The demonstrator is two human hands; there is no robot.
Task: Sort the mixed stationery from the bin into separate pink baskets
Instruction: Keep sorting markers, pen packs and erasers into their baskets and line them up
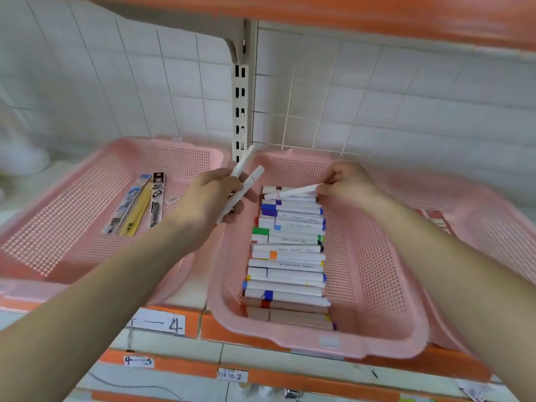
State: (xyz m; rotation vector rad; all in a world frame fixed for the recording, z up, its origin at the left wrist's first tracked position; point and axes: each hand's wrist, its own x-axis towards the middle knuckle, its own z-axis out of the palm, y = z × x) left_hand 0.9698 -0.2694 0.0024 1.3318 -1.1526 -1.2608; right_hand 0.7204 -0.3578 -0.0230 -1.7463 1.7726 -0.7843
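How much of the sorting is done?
Done: the middle basket holds a long row of markers, and the left basket holds a few packs. In hand: the left hand grips two white markers while the right hand pinches a single marker at the row's far end. Left: those three at least; the bin is out of view, so I cannot tell more.

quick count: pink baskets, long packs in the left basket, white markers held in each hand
pink baskets: 3
long packs in the left basket: 3
white markers held in the left hand: 2
white marker pinched in the right hand: 1
total: 9
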